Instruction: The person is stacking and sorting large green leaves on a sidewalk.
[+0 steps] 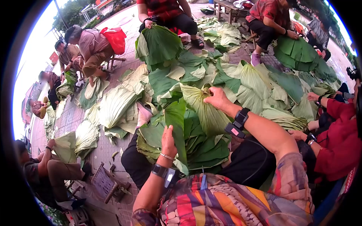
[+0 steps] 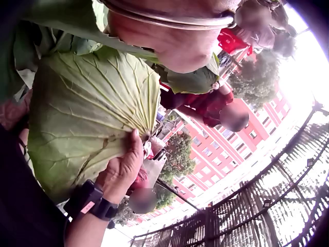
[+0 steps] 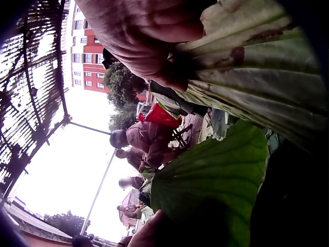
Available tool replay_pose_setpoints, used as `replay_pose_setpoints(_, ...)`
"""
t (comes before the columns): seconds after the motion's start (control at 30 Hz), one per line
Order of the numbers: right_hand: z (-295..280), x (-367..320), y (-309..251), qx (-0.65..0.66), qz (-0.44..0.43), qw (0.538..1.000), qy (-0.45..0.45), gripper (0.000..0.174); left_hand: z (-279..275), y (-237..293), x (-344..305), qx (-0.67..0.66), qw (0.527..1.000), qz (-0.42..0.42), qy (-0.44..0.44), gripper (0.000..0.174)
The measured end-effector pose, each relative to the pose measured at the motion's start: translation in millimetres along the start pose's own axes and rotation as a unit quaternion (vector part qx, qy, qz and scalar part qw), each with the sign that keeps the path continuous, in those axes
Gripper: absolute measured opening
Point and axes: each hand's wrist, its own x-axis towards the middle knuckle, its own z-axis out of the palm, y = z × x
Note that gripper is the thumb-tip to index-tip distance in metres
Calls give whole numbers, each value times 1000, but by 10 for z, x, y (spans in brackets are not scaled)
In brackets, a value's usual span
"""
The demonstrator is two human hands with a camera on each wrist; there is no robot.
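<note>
My right hand (image 1: pixel 218 101) grips a pale green folded lotus leaf (image 1: pixel 206 111) at its gathered, ribbed point. The leaf fans downward from the fingers, and brown stains mark its underside (image 3: pixel 257 49) in the right wrist view. Lower and to the left, my left hand (image 1: pixel 168 141) holds the edge of a darker green lotus leaf (image 1: pixel 176 126) that stands upright; most of its fingers are hidden in the left wrist view. Between my legs lies a pile of dark green leaves (image 1: pixel 205 150), just below both hands.
Heaps of pale folded leaves (image 1: pixel 120 101) cover the paving ahead and to the left. More leaves (image 1: pixel 252 84) lie at the right. Several people sit around handling leaves, one close by in a red top (image 1: pixel 341 132). A low folding stool (image 1: pixel 109 184) stands at my left.
</note>
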Motion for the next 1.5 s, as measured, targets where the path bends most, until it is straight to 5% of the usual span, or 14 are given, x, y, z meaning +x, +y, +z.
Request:
replay_pose_setpoints(0.13, 194, -209, -189, -10, -12, 1000, -25, 30, 362, -2, -144, 78, 992, 102, -23, 31)
replay_pose_setpoints(0.23, 309, -355, -237, 57, -8, 995, -80, 34, 473, -213, -214, 182, 947, 227, -134, 43)
replay_pose_setpoints(0.3, 409, -454, -239, 46, -15, 995, -88, 35, 519, -355, -282, 326, 890, 297, -116, 52)
replay_pose_setpoints(0.4, 454, -630, -279, 86, -11, 989, -124, 32, 501, -467, -334, 289, 921, 209, -155, 81)
replay_pose_setpoints(0.5, 440, -622, -283, 208, 128, 944, -221, 42, 429, -427, -343, 305, 916, 191, -176, 87)
replay_pose_setpoints(0.57, 469, -698, -318, 109, -45, 982, -147, 51, 426, -360, -373, 328, 907, 196, -180, 89)
replay_pose_setpoints(0.7, 475, -708, -309, -8, -87, 990, -110, 40, 456, -257, -412, 337, 912, 109, -207, 88)
replay_pose_setpoints(0.8, 476, -688, -316, -59, -137, 985, -88, 30, 471, -92, -442, 162, 962, 34, -217, 72)
replay_pose_setpoints(0.83, 460, -709, -362, -71, -184, 977, -85, 29, 538, -14, -495, 91, 987, -13, -130, 57)
replay_pose_setpoints(0.97, 443, -868, -521, -166, -408, 888, -130, 29, 297, 182, -385, -164, 957, -153, -181, 47)
replay_pose_setpoints(1.1, 553, -1029, -541, -289, -483, 808, -174, 15, 207, 244, -479, -155, 946, -228, -172, 49)
replay_pose_setpoints(1.17, 610, -1074, -471, -310, -496, 783, -211, 12, 126, 109, -498, -104, 961, -240, -95, 37)
replay_pose_setpoints(1.3, 736, -1146, -353, -312, -520, 761, -232, 15, -170, -322, -333, -167, 947, -273, -15, 17)
replay_pose_setpoints(1.5, 662, -1127, -442, -326, -526, 765, -179, 16, -180, -373, -169, -221, 937, -269, 32, 12)
